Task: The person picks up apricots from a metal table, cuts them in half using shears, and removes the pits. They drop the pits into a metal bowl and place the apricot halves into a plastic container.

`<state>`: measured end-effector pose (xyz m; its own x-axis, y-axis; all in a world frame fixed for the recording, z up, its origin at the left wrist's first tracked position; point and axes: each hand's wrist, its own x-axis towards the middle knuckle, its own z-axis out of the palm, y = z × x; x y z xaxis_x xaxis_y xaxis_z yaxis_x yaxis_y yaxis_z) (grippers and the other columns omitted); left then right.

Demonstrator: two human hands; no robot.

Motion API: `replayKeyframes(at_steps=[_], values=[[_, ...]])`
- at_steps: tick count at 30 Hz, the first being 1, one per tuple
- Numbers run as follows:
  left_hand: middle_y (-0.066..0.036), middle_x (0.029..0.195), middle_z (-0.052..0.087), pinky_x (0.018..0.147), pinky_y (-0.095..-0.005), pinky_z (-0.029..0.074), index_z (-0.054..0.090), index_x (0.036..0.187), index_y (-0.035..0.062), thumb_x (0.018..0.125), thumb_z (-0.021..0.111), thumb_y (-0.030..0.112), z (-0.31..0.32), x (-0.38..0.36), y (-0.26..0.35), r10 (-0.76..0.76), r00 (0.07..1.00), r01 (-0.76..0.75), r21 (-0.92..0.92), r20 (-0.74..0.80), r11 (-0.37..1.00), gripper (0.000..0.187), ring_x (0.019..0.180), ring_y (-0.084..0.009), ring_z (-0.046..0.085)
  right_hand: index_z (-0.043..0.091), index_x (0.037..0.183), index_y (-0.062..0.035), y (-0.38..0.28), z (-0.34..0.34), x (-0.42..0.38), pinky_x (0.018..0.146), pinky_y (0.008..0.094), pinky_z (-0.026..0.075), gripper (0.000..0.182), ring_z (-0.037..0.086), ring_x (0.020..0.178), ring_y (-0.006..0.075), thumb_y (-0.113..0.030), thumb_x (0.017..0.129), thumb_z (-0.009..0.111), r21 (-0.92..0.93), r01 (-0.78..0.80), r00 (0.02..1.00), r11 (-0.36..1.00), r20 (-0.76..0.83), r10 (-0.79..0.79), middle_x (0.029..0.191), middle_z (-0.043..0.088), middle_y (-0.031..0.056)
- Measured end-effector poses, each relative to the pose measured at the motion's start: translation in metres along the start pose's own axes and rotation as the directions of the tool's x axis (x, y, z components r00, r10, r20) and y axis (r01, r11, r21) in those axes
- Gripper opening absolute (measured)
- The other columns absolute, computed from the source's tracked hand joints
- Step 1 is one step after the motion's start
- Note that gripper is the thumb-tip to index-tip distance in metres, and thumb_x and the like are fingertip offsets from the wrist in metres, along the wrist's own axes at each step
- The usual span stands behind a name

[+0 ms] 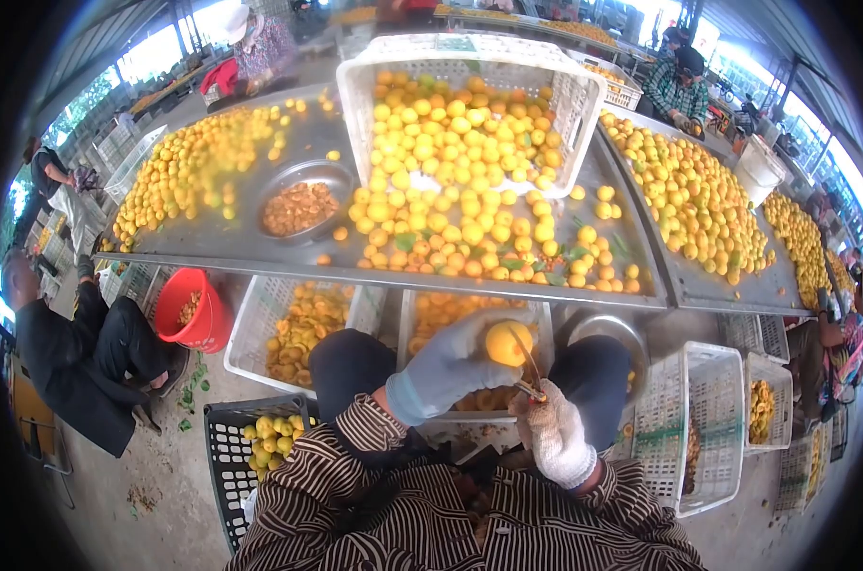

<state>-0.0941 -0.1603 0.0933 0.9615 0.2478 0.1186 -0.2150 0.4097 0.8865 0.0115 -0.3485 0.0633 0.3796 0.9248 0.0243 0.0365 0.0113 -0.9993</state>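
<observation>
My left hand (451, 366), in a blue-grey glove, is closed around a yellow apricot (508, 343) above my lap. In a white knitted glove, my right hand (555, 436) grips a small knife (530, 358), whose thin blade lies against the apricot's right side. Most of the knife's handle is hidden by the fingers. Beneath my hands, between my knees, stands a white crate (543, 328) with opened orange fruit in it. To its left, another white crate (244, 328) holds halved apricots (308, 324).
A tipped white crate (584, 128) spills apricots onto the metal table (260, 249). A steel bowl (332, 173) of pits sits there. A red bucket (208, 328), black crate (224, 447) and stacked white crates (674, 428) flank me. People sit left (51, 352) and work far right (677, 90).
</observation>
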Motion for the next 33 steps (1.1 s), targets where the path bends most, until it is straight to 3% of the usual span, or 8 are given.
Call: replayKeyframes(at_steps=[5,11,13,18,23,27,29,33], values=[[-0.014,0.128,0.056,0.100,-0.0331,0.049,0.039,0.140,-0.0004,0.084,0.067,-0.005,0.002,0.000,-0.001,0.025,1.000,-0.024,0.088,-0.016,0.996,0.063,0.118,-0.0210,0.057,0.057,0.103,-0.0015,0.011,0.006,0.000,0.055,0.0223,0.039,0.044,0.047,0.060,0.0056,-0.044,0.099,0.049,0.005,0.074,0.994,0.997,-0.083,-0.074,0.070,0.052,-0.0022],[-0.014,0.125,0.058,0.101,-0.0340,0.048,0.039,0.140,-0.0010,0.083,0.067,-0.006,0.003,0.002,-0.004,0.037,0.999,-0.036,0.034,-0.032,0.999,0.063,0.118,-0.0220,0.058,0.057,0.102,-0.0011,0.003,0.004,-0.002,0.057,0.0233,0.041,0.038,0.050,0.062,0.0070,-0.038,0.100,0.049,-0.051,-0.026,0.998,0.998,-0.057,0.023,0.072,0.054,0.0002],[-0.014,0.125,0.058,0.101,-0.0340,0.048,0.039,0.140,-0.0010,0.083,0.067,-0.007,0.004,0.002,-0.004,0.032,0.999,-0.031,0.033,-0.028,0.999,0.064,0.118,-0.0220,0.058,0.057,0.103,-0.0006,0.009,0.008,0.001,0.060,0.0242,0.043,0.033,0.052,0.066,0.0083,-0.033,0.100,0.051,-0.052,0.129,0.986,0.990,-0.099,-0.133,0.075,0.057,0.0017],[-0.012,0.124,0.059,0.100,-0.0333,0.049,0.041,0.139,-0.0012,0.082,0.069,-0.006,0.006,0.000,-0.001,0.008,0.999,-0.006,0.051,-0.050,0.999,0.063,0.117,-0.0212,0.058,0.056,0.104,-0.0003,-0.002,0.012,0.004,0.063,0.0257,0.045,0.028,0.055,0.070,0.0105,-0.027,0.099,0.053,-0.144,0.124,0.982,0.982,-0.124,-0.142,0.080,0.060,0.0036],[-0.010,0.126,0.057,0.100,-0.0305,0.047,0.044,0.137,-0.0011,0.081,0.072,-0.004,0.004,-0.001,0.002,0.077,0.997,-0.059,0.479,-0.019,0.876,0.062,0.118,-0.0166,0.056,0.055,0.104,-0.0004,0.002,0.010,0.004,0.064,0.0269,0.046,0.026,0.057,0.072,0.0123,-0.026,0.099,0.054,-0.111,0.075,0.989,0.991,-0.118,-0.088,0.082,0.062,0.0059],[-0.010,0.126,0.056,0.100,-0.0302,0.047,0.044,0.138,-0.0008,0.081,0.073,-0.002,0.009,-0.003,0.009,0.105,0.995,-0.089,0.525,0.000,0.846,0.064,0.117,-0.0149,0.055,0.054,0.105,-0.0020,0.009,0.005,0.001,0.062,0.0276,0.046,0.024,0.058,0.069,0.0144,-0.026,0.099,0.052,-0.212,0.088,0.991,0.973,-0.083,-0.108,0.081,0.062,0.0062],[-0.010,0.130,0.055,0.101,-0.0297,0.045,0.043,0.140,-0.0009,0.087,0.071,0.008,0.014,-0.005,0.013,0.072,0.996,-0.080,0.159,0.057,0.984,0.061,0.115,-0.0141,0.055,0.054,0.105,-0.0026,0.007,0.005,0.001,0.061,0.0276,0.046,0.024,0.058,0.067,0.0147,-0.025,0.098,0.052,-0.240,0.077,0.992,0.968,-0.082,-0.100,0.080,0.061,0.0056],[-0.012,0.134,0.053,0.103,-0.0304,0.042,0.038,0.144,-0.0008,0.093,0.066,0.021,0.002,-0.004,-0.003,0.005,1.000,-0.005,-0.035,0.018,0.999,0.062,0.119,-0.0160,0.053,0.054,0.104,-0.0037,0.010,0.005,0.002,0.059,0.0275,0.045,0.024,0.055,0.064,0.0136,-0.026,0.099,0.051,-0.156,0.087,0.988,0.984,-0.115,-0.106,0.075,0.056,0.0037]])
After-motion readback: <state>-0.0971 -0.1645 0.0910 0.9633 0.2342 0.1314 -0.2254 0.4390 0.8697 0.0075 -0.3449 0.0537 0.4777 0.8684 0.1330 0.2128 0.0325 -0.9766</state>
